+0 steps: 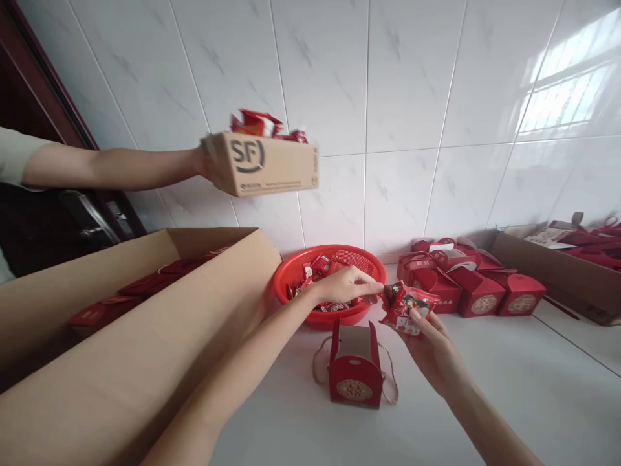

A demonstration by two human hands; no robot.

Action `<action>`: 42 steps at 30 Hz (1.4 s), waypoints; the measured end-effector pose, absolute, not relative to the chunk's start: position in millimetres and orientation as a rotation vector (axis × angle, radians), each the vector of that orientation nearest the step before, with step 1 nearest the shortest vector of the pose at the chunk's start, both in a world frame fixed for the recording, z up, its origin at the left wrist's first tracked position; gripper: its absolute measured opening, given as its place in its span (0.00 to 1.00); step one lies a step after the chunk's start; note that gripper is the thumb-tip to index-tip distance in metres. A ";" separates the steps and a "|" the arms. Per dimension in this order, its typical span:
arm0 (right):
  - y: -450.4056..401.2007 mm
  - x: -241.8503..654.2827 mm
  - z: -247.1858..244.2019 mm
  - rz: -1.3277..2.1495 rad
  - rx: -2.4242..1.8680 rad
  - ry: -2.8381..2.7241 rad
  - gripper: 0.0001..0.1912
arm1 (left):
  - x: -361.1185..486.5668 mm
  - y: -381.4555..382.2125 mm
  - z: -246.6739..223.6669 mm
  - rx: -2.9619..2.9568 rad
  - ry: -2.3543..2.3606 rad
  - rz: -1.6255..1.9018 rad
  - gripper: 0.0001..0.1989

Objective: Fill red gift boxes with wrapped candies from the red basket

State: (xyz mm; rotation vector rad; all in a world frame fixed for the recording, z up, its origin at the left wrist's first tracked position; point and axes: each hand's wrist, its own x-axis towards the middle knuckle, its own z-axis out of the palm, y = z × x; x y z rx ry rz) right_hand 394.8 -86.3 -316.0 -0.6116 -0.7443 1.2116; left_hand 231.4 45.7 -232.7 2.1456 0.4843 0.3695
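Red-wrapped candy packets (410,309) are in my right hand (434,343), the thumb pressed on a packet with a printed figure. My left hand (352,286) reaches across the front of a red plastic basket (286,268) of wrapped candies (320,265). Its fingertips are pinched at the left end of the packets, by a small dark red wrapper. Below both hands an open red gift box (356,382) stands upright on the white surface, its top flaps raised and a twisted cord at each side.
Another person's hand (208,158) holds a small cardboard box (276,165) of red packets in the air. A large carton (233,285) with red boxes stands left. Closed red boxes (478,294) and another carton (548,268) are at right.
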 end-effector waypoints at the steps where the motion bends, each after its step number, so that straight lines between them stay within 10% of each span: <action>1: -85.4 395.8 -316.6 1.197 -0.621 -0.728 0.12 | 227.9 51.7 -233.3 2.131 0.513 0.341 0.22; 18: -88.3 398.0 -318.7 1.161 -0.759 -0.801 0.12 | 204.6 130.2 -283.8 2.635 1.275 -0.322 0.17; 42: -87.0 399.2 -319.8 1.135 -0.803 -0.824 0.15 | 165.9 93.7 -268.7 2.238 1.008 0.398 0.18</action>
